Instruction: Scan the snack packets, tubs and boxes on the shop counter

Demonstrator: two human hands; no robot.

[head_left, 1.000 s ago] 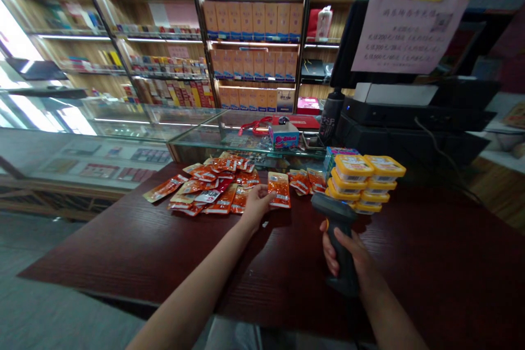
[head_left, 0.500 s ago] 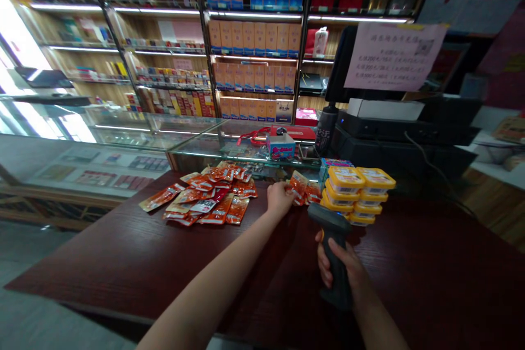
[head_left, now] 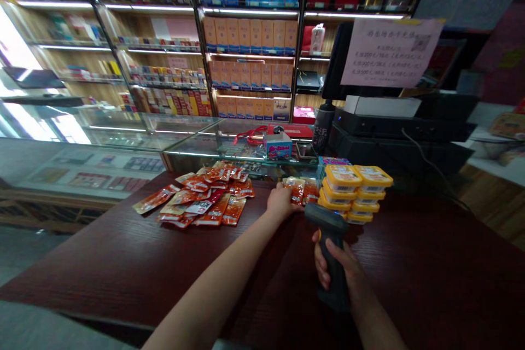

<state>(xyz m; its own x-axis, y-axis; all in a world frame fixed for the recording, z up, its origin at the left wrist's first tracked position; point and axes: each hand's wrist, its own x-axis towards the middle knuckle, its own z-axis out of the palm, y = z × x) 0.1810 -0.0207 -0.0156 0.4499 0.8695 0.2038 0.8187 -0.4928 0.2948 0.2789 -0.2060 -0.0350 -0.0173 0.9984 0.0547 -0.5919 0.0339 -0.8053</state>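
My right hand [head_left: 338,265] is wrapped around the handle of a dark grey barcode scanner [head_left: 328,220], its head pointing left and forward. My left hand [head_left: 282,202] reaches out across the counter to a small group of orange snack packets [head_left: 294,190]. Its fingers are closed at the edge of a packet, with the thumb low along the near side; the fingertips are partly hidden. A larger loose heap of orange snack packets [head_left: 213,197] lies to the left. Just beyond the scanner, yellow-lidded tubs [head_left: 343,176] stand stacked in two columns.
The dark wooden counter [head_left: 172,268] carries everything. Behind it stands a glass display case [head_left: 205,145] with an open blue-pink box [head_left: 279,146] on top. A monitor bearing a paper notice [head_left: 391,54] rises at the right. Boxed goods fill lit shelves [head_left: 250,35] at the back.
My left hand has shifted slightly at the small packet group, its thumb now lower and stretched right. The packet by its fingers sits lower and further left. The scanner stays in my right hand.
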